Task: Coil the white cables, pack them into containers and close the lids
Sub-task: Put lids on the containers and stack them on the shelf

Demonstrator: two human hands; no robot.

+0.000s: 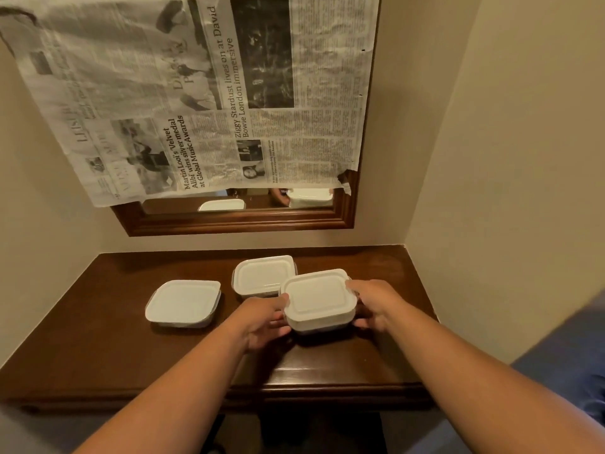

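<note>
As left hand and right hand clasp lidded rounded-square plastic container, glossy dark wood table

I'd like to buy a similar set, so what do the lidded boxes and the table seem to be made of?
Boxes, such as the box gripped by the left hand and right hand: probably plastic, matte white lids with a moulded raised rim; bases hardly show. Table: apparently dark-stained wood, glossy varnish, since light glares off its surface near the front.
</note>
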